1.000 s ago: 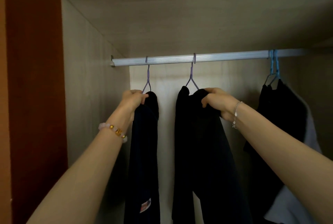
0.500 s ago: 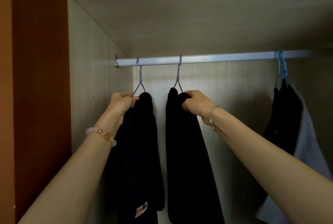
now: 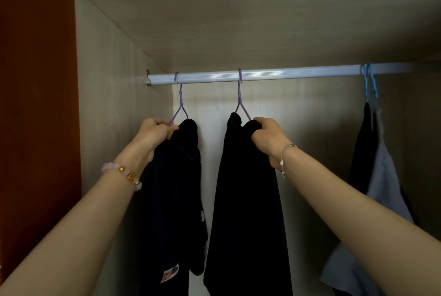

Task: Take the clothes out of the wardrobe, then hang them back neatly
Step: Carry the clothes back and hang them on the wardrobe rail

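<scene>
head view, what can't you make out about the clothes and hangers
All in the head view:
- Purple hangers: shoulders hidden under the dark clothes and by the left hand and right hand.
- Dark clothes: lower ends cut off by the bottom edge.
- Patch: too small to read.
- Clothes on blue hangers: overlapping, lower part behind the right arm; count unclear.

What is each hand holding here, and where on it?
Left hand grips the navy garment at its top edge; right hand grips the black garment at its top edge.
</scene>
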